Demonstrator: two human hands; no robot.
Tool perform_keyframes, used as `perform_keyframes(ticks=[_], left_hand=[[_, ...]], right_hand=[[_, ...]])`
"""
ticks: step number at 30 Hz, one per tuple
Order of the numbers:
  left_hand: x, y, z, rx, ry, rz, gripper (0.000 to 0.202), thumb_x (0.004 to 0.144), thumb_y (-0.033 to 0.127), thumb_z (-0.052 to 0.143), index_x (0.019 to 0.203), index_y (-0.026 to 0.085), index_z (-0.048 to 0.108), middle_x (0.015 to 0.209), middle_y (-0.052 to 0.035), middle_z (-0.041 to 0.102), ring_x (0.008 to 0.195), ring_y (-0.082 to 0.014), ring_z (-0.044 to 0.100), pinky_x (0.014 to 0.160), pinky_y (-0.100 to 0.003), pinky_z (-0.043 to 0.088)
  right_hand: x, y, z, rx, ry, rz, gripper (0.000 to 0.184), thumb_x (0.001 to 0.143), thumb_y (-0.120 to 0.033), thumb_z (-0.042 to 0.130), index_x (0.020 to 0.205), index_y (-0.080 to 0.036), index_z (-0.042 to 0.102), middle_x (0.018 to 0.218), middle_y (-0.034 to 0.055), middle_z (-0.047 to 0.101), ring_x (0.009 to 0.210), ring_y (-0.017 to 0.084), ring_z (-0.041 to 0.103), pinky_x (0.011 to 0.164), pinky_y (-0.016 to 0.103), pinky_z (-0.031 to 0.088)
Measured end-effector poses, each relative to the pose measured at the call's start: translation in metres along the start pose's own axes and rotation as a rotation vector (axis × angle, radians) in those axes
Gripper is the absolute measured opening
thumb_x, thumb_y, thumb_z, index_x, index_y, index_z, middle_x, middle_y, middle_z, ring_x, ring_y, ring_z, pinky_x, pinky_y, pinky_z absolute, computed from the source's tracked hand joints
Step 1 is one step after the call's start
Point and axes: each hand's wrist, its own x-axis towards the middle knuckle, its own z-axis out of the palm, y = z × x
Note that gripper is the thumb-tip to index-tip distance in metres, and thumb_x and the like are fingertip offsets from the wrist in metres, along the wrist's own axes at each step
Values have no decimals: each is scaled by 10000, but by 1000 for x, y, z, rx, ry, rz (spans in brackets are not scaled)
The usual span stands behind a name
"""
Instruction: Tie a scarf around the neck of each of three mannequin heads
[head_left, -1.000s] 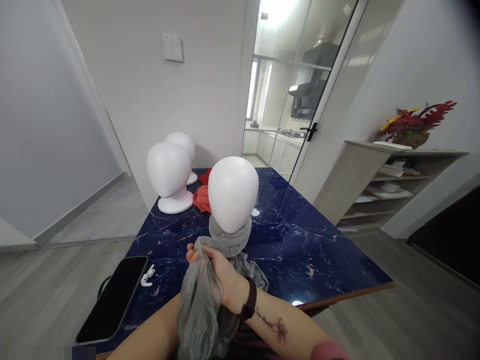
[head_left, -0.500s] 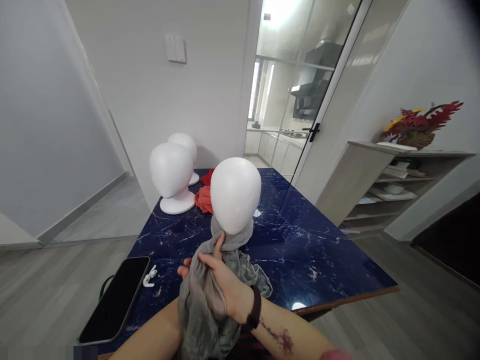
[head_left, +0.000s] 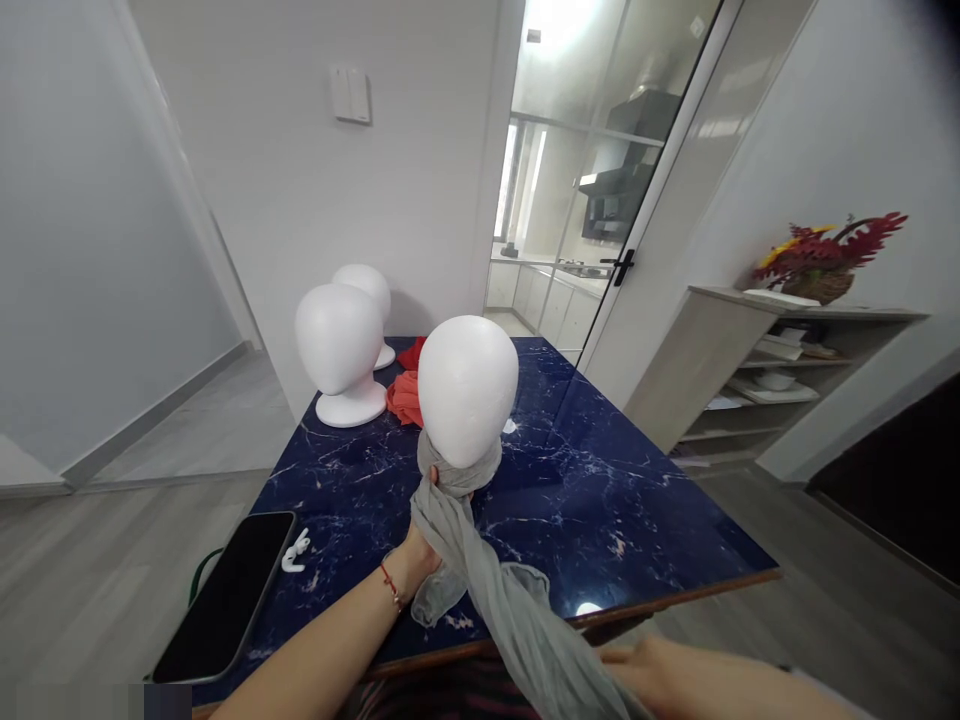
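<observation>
1. Grey scarf (head_left: pixel 487 580): one end is wound round the neck of the nearest foam head (head_left: pixel 466 385). The rest runs as a gathered, taut band down toward us and off the table's near edge. A loose corner hangs by the wrist.
2. Left hand (head_left: pixel 420 548): fingers closed on the scarf just below the neck wrap, thumb raised along the fabric.
3. Right hand (head_left: pixel 649 668): low at the bottom edge, where the scarf's tail runs to it. It is blurred and partly covered by fabric, so we cannot tell how its fingers stand.
4. Handling, in our judgement: the scarf is thin, crinkled, light and limp. It will bunch rather than hold shape and may slide on smooth foam. We would grip it gathered, close to the wrap and again along the tail. The head looks light and could tip under a hard pull.
5. Blue marble table (head_left: pixel 622 500): bears the head.
6. Also on the table: two more foam heads (head_left: pixel 339 345) at the far left, red cloth (head_left: pixel 405 397) between them and the nearest, a dark phone (head_left: pixel 225 595), white earbuds (head_left: pixel 295 552).
7. Side shelf (head_left: pixel 720 340) to the right, well apart.
</observation>
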Motion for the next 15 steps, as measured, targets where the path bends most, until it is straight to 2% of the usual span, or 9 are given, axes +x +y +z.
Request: perform_keyframes(ticks=[2, 4, 7, 9, 11, 12, 15], left_hand=[[-2, 0, 0, -22, 2, -17, 355, 818, 464, 586, 1063, 214, 650, 972, -56, 731, 925, -196, 672, 865, -318, 529], [-3, -1, 0, -19, -48, -18, 367, 786, 477, 622, 1023, 199, 662, 954, -73, 732, 947, -226, 668, 868, -343, 526], [-3, -2, 5, -8, -81, 32, 413, 713, 495, 687, 1003, 201, 672, 946, -90, 734, 994, -275, 651, 862, -379, 523], [-5, -2, 11, -5, -79, 42, 425, 709, 507, 683, 1006, 203, 676, 966, -98, 732, 1009, -283, 647, 851, -379, 524], [-7, -1, 14, 4, -86, -1, 410, 732, 496, 667, 1006, 191, 678, 995, -101, 726, 985, -271, 658, 828, -359, 529], [-8, 0, 15, 21, -89, -25, 385, 735, 461, 679, 1004, 185, 677, 1004, -96, 723, 955, -255, 667, 812, -341, 530], [-9, -1, 12, 108, -68, 1, 368, 655, 272, 782, 994, 190, 666, 940, -44, 726, 786, -168, 678, 734, -262, 520]], right_hand=[[-4, -14, -16, -156, 25, -75, 129, 745, -296, 651, 856, -294, 717, 795, 47, 684, 783, 175, 657, 659, 246, 474], [9, -32, -32, -342, 166, -149, 140, 774, -242, 618, 879, -271, 705, 757, 38, 671, 704, 148, 623, 628, 238, 444], [57, -68, -60, -570, 453, -350, 155, 785, -249, 610, 921, -241, 683, 755, 22, 651, 657, 127, 566, 608, 239, 407], [103, -94, -82, -680, 561, -489, 170, 781, -270, 600, 918, -204, 676, 814, 22, 648, 754, 141, 571, 690, 259, 410], [155, -120, -105, -727, 506, -547, 203, 804, -268, 563, 929, -153, 674, 855, 20, 640, 870, 152, 577, 801, 287, 398], [183, -131, -116, -743, 437, -556, 237, 815, -263, 543, 962, -125, 667, 899, 21, 638, 929, 160, 573, 844, 304, 385], [265, -151, -150, -766, 289, -527, 276, 779, -238, 577, 961, -48, 663, 924, 44, 649, 968, 174, 571, 889, 321, 376]])
